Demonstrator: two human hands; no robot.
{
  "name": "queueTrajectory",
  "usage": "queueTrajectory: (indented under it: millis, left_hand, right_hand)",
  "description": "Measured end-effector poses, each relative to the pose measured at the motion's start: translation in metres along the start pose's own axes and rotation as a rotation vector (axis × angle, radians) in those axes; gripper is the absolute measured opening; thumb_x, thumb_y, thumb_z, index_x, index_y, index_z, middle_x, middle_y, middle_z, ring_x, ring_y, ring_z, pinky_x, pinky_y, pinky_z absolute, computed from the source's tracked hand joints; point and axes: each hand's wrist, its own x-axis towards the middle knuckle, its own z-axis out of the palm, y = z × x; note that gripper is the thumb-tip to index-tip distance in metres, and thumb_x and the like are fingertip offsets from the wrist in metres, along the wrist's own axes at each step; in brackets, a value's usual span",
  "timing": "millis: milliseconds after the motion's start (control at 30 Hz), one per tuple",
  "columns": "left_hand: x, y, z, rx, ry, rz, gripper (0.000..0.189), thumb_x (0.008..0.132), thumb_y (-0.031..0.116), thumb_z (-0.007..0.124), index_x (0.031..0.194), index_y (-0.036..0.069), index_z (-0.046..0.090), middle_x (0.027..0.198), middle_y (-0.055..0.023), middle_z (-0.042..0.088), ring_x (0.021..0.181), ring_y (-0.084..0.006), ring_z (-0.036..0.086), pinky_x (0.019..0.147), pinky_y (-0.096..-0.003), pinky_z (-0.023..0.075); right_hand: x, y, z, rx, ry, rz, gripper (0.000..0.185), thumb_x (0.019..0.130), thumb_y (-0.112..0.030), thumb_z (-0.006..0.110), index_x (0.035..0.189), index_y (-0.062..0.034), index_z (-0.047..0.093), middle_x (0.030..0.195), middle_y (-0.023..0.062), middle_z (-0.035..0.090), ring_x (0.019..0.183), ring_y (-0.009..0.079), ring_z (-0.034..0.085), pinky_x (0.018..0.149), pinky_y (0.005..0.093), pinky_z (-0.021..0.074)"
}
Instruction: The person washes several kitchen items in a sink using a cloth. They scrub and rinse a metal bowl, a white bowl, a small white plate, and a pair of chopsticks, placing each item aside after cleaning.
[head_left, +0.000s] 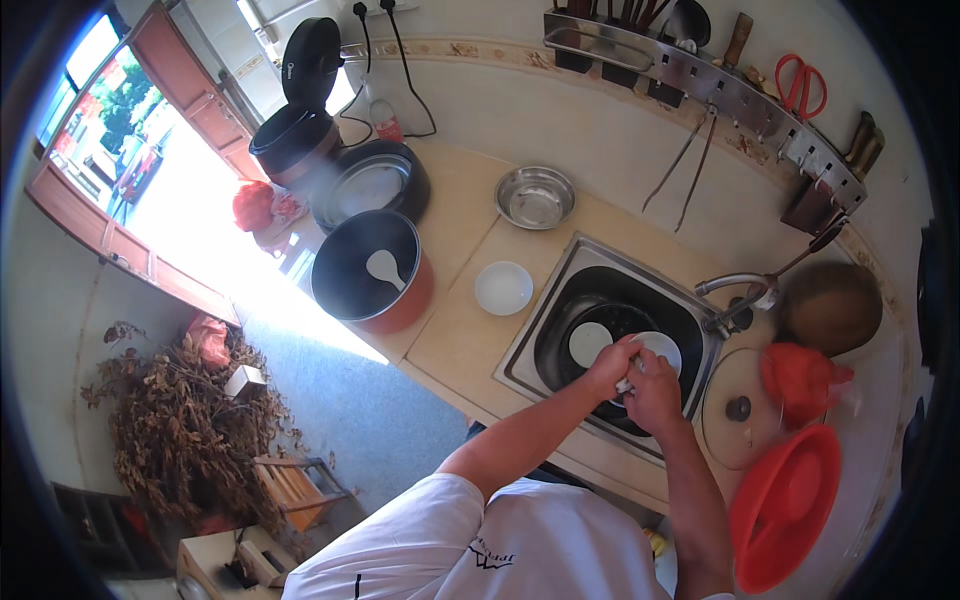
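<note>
Both my hands meet over the stainless steel sink (517, 360). My left hand (616, 366) and my right hand (654, 386) are close together on a whitish cloth (625, 385), beside a white bowl (664, 346); which fingers hold the bowl is hidden. Under them a dark round pan (637, 319) sits in the sink, with another small white dish (590, 344) in it. On the counter left of the sink rests a white bowl (504, 288), and behind it a steel bowl (535, 198).
A cooker pot (390, 315) with a white rice paddle (385, 268) stands left. The faucet (731, 300) reaches over the sink's right edge. A glass lid (739, 409) and red plastic basin (787, 510) are at right. Tongs (686, 161) hang from the wall rack (697, 67).
</note>
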Motion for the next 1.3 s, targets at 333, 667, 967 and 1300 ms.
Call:
queueTrajectory:
  millis: [333, 667, 967, 1300]
  left_hand:
    - [0.01, 0.025, -0.003, 0.169, -0.068, 0.039, 0.039, 0.098, 0.006, 0.054, 0.137, 0.003, 0.057, 0.126, -0.0127, 0.066, 0.115, -0.0223, 0.063, 0.101, -0.0344, 0.0496]
    - [0.013, 0.052, 0.0, 0.371, -0.146, -0.051, 0.041, 0.103, 0.012, 0.045, 0.142, 0.006, 0.052, 0.13, -0.0142, 0.062, 0.117, -0.0264, 0.062, 0.102, -0.0409, 0.0507]
    - [0.023, 0.045, 0.013, 0.289, -0.197, -0.104, 0.041, 0.101, 0.011, 0.049, 0.141, 0.006, 0.053, 0.12, -0.0117, 0.067, 0.107, -0.0239, 0.065, 0.099, -0.0379, 0.0519]
    - [0.026, 0.035, 0.007, 0.239, -0.286, -0.211, 0.043, 0.102, 0.015, 0.05, 0.144, 0.007, 0.05, 0.129, -0.0146, 0.063, 0.115, -0.0256, 0.064, 0.101, -0.0402, 0.0519]
  right_hand:
    - [0.009, 0.001, -0.008, 0.044, 0.022, -0.155, 0.054, 0.064, -0.007, 0.077, 0.117, -0.0146, 0.07, 0.131, 0.0095, 0.057, 0.105, 0.0356, 0.058, 0.092, 0.0472, 0.0489]
    - [0.003, 0.021, 0.002, -0.052, -0.044, -0.316, 0.047, 0.071, -0.009, 0.073, 0.118, -0.0125, 0.068, 0.125, 0.01, 0.057, 0.102, 0.033, 0.055, 0.087, 0.0464, 0.0456]
    - [0.003, 0.022, -0.016, -0.015, -0.037, -0.161, 0.049, 0.071, -0.01, 0.072, 0.12, -0.0125, 0.068, 0.125, 0.0111, 0.056, 0.105, 0.0337, 0.056, 0.087, 0.046, 0.046]
    - [-0.007, 0.037, -0.012, -0.063, -0.029, -0.25, 0.047, 0.071, -0.014, 0.075, 0.118, -0.0145, 0.07, 0.12, 0.01, 0.058, 0.106, 0.0318, 0.056, 0.094, 0.0448, 0.0455]
